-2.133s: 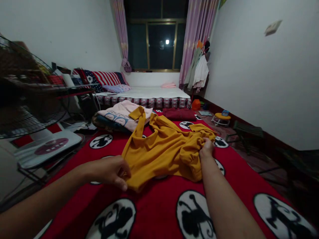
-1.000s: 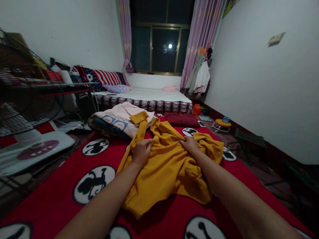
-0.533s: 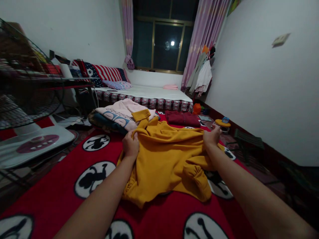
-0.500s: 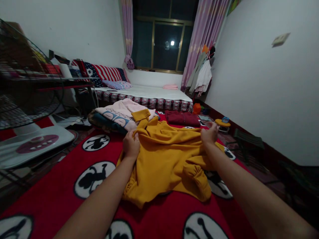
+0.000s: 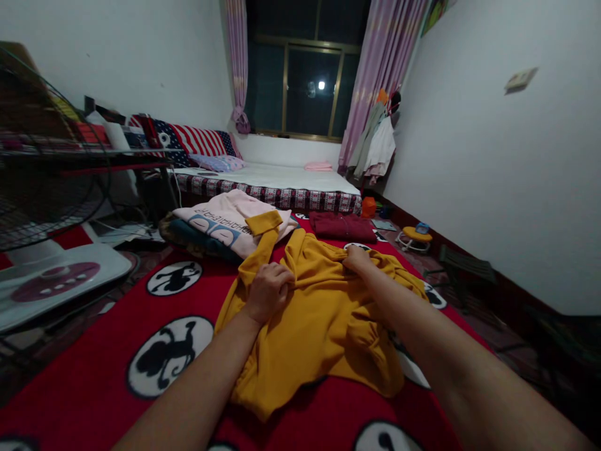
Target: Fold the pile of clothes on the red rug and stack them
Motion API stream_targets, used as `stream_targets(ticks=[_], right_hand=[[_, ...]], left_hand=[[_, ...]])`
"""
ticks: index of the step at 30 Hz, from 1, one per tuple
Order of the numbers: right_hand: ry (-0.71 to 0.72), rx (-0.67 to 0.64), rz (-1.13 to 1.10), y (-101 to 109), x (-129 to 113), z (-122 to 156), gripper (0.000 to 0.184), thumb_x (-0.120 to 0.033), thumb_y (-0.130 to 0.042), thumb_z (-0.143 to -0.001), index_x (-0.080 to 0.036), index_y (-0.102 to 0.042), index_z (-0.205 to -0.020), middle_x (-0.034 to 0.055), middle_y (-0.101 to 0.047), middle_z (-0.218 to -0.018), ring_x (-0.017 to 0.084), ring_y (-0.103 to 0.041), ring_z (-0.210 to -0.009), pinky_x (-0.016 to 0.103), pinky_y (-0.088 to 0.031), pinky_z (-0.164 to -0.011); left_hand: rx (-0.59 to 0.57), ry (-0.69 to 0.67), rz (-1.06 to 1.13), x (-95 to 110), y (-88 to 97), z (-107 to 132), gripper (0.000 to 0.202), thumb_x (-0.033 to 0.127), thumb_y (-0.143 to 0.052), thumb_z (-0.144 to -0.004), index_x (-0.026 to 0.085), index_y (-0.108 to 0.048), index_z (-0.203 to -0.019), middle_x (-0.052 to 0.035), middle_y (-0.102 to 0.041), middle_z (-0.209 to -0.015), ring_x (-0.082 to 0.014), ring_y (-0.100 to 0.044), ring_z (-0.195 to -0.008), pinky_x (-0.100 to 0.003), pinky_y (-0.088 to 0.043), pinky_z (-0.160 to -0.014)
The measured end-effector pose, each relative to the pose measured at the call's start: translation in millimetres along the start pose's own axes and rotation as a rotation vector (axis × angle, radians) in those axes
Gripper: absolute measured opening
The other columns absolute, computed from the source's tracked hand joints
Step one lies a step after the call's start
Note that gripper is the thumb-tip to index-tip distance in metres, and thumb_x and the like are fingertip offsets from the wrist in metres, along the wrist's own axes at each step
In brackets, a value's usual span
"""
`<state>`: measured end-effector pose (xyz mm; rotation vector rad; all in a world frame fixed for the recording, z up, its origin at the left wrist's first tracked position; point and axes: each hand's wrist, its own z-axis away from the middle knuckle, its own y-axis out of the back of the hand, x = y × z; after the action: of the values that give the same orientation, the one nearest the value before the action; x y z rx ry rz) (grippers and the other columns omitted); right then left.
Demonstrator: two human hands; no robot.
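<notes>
Dark lettering [image 5: 224, 219] crosses a pale pink garment [image 5: 238, 205] at nine o'clock. Its words cannot be read.

From my end, I have the left hand [image 5: 271, 289] on the shirt [image 5: 323, 326] and the right hand [image 5: 357, 259] on it too, farther to the right; the shirt lies over the blanket [image 5: 89, 369]. One sleeve runs ahead of my left hand and overlaps the clothes pile [image 5: 228, 219], ahead and left of that hand. Beyond my right hand, a folded garment [image 5: 342, 226] lies on the blanket. Farther on is the bed [image 5: 282, 174], below the window [image 5: 310, 94]. A fan [image 5: 84, 260] stands left of my left hand, a stool [image 5: 416, 235] right of and beyond my right.
</notes>
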<state>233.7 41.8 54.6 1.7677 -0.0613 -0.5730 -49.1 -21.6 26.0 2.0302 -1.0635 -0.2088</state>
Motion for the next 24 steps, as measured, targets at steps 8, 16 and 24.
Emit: stream_targets(ticks=[8, 16, 24], right_hand=[[0.047, 0.256, -0.078, 17.1, -15.6, -11.6, 0.067, -0.015, -0.061, -0.074, -0.009, -0.037, -0.137, 0.0275, -0.028, -0.145, 0.030, -0.053, -0.118, 0.037, -0.044, -0.093], [0.287, -0.134, -0.302, -41.4, -112.5, 3.5, 0.035, -0.039, -0.072, -0.068, -0.013, -0.065, -0.090, 0.0110, -0.068, -0.088, 0.026, -0.064, -0.088, 0.032, -0.049, -0.077], [0.227, -0.030, -0.557, -41.0, -129.2, -11.9, 0.042, -0.018, -0.038, -0.085, -0.012, -0.053, -0.123, 0.0090, -0.068, -0.101, 0.020, -0.062, -0.100, 0.029, -0.050, -0.081]], left_hand=[[0.055, 0.131, -0.079, -2.6, -8.3, -5.8, 0.025, 0.011, -0.052, -0.083, 0.023, -0.066, -0.099, -0.0050, -0.066, -0.101, -0.0236, -0.055, -0.100, -0.040, -0.039, -0.090], [-0.130, -0.001, 0.031, -1.8, -12.4, -4.0, 0.023, 0.016, -0.051, -0.088, 0.025, -0.071, -0.092, -0.0033, -0.071, -0.091, -0.0221, -0.056, -0.094, -0.040, -0.039, -0.087], [0.110, 0.207, -0.086, -6.2, -5.4, -5.5, 0.041, 0.014, -0.053, -0.085, 0.026, -0.056, -0.124, -0.0061, -0.056, -0.132, -0.0252, -0.049, -0.119, -0.042, -0.036, -0.100]])
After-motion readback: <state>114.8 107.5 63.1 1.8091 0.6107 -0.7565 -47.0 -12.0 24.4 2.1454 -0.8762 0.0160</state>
